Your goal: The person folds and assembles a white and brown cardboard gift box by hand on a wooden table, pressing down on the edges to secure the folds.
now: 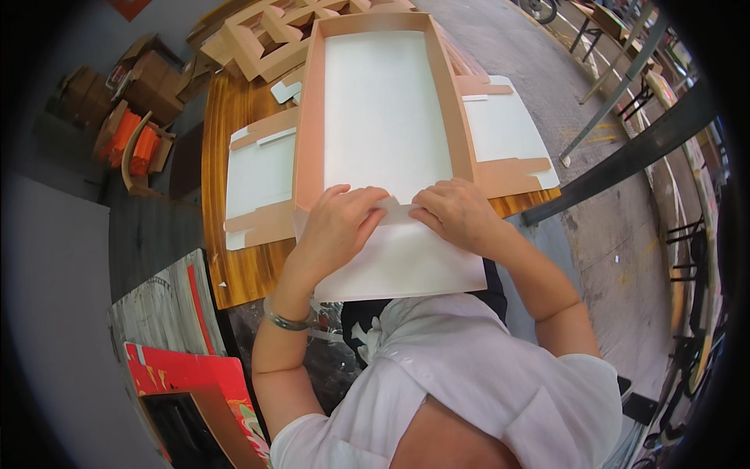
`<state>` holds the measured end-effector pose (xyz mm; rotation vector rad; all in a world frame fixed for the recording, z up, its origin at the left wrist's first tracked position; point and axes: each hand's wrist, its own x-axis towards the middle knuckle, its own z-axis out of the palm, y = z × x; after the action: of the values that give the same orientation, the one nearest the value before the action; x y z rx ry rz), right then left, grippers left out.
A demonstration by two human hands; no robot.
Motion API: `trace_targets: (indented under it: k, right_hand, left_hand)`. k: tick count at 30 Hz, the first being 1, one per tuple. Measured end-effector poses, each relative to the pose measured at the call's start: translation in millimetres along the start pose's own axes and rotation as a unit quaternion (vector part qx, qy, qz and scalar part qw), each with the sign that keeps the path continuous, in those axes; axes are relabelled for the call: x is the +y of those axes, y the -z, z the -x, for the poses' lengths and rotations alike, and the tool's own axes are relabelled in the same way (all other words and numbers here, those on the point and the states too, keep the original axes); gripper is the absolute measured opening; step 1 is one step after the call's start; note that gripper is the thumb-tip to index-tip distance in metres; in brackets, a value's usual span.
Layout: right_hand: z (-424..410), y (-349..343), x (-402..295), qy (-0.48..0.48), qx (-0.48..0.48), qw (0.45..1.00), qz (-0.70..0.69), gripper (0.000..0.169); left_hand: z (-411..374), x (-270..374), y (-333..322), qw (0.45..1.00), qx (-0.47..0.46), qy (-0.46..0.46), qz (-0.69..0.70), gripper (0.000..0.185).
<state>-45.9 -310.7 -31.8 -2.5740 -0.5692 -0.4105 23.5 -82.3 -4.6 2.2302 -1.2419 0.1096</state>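
A long cardboard tray with brown walls and a white inner base [384,111] lies lengthwise before me on a wooden table. My left hand [345,225] and my right hand [454,211] are at its near end, each pinching the folded edge of a white cardboard flap [416,258] between thumb and fingers. The flap's wide part extends from the hands towards my body. Flat cardboard pieces with white faces and brown tabs lie at the left [261,176] and right [507,132] of the tray. The undersides of my fingers are hidden.
Formed cardboard frames [263,47] are stacked at the table's far left. The wooden table [252,264] has an edge near my left forearm. Cardboard boxes [155,85] and a wooden chair [132,158] stand on the left. A metal post [633,152] slants past the table's right side.
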Motion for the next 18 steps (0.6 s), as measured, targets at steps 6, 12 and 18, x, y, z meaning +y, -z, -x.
trace_targets:
  k: [6,12,18]
  right_hand:
    - [-3.3,-7.9,-4.8,0.009,0.049,0.998,0.036,0.019]
    - [-5.1,-3.6,-7.8,-0.005,0.049,0.998,0.035,0.015]
    - [-8.2,0.4,-10.8,-0.005,0.089,0.996,0.021,0.007]
  left_hand:
    - [-3.4,-10.4,-2.9,0.999,-0.041,0.021,0.024,0.034]
    - [-3.4,-4.2,-2.0,0.997,-0.054,0.047,-0.005,0.033]
    - [2.6,-5.8,-5.0,0.988,-0.111,0.055,-0.095,0.042]
